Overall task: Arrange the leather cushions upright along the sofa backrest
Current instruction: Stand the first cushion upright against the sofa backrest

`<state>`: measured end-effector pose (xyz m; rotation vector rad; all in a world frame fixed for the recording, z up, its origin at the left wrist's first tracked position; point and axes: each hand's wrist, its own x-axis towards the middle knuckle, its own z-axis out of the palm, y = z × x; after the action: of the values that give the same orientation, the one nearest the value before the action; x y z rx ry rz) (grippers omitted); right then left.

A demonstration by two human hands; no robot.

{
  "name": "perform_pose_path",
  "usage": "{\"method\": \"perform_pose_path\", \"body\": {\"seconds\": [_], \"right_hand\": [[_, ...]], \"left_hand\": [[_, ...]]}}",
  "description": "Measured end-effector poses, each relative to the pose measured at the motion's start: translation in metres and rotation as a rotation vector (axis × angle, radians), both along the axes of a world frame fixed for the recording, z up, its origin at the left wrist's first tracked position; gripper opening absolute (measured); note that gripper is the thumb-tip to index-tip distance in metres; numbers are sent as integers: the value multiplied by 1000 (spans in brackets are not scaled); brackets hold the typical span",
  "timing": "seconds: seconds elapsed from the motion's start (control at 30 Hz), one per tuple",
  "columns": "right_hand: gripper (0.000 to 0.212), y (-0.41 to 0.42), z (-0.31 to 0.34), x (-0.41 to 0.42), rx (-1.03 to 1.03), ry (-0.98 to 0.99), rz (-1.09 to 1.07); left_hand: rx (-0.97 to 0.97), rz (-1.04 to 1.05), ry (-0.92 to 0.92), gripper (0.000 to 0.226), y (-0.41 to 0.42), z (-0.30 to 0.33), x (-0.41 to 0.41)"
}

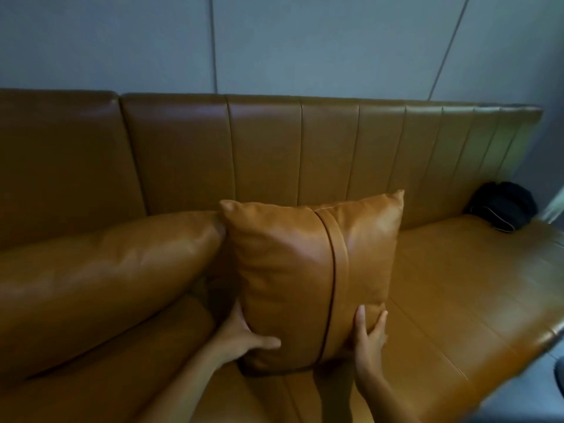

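Observation:
A square tan leather cushion point(293, 270) with a stitched strap down its front stands upright on the sofa seat point(457, 285), a little forward of the ribbed backrest point(274, 148). My left hand point(244, 334) grips its lower left corner. My right hand point(369, 334) grips its lower right corner. A long tan leather bolster cushion point(100, 279) lies slanted on the seat to the left, its end touching the square cushion's upper left side.
A black bag or cap point(503, 209) lies on the seat at the far right, against the backrest. A grey panelled wall point(305, 41) rises behind the sofa. The seat's front edge runs down the right side.

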<state>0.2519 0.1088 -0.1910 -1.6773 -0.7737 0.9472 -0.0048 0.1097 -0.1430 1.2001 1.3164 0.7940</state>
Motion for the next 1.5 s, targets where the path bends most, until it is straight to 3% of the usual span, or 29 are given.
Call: {"method": "perform_pose_path", "body": {"seconds": [0.17,0.33,0.47,0.63,0.77,0.97,1.17,1.33,1.43,1.5], "right_hand": [[117,33,-8,-21,35,-11,-19],[143,77,-28,-40,133,-154,112],[142,101,-39,-47,172,-115,153],[143,127,-47,-38,239,-132,237],[157,148,-53,-32,266,-141,304],[166,170,-49,-36,311,-121,324],[130,179,-60,-40,275,-143,293],[147,175,-61,-39,231,-189,271],[135,167,-61,-40,238,-133,275],[131,161,-63,-41,230,-66,264]], "left_hand": [[54,35,43,136,35,-30,-9],[214,253,60,110,59,-50,-16],[254,280,31,114,81,-59,-19],[69,260,-85,124,111,-69,-27],[-189,184,-175,107,127,-75,-29],[24,239,-285,110,138,-92,-23],[193,389,-106,115,135,-95,-17],[157,368,-125,117,138,-99,-16],[125,364,-74,124,134,-99,-17],[80,310,10,147,129,-96,-16]]}}
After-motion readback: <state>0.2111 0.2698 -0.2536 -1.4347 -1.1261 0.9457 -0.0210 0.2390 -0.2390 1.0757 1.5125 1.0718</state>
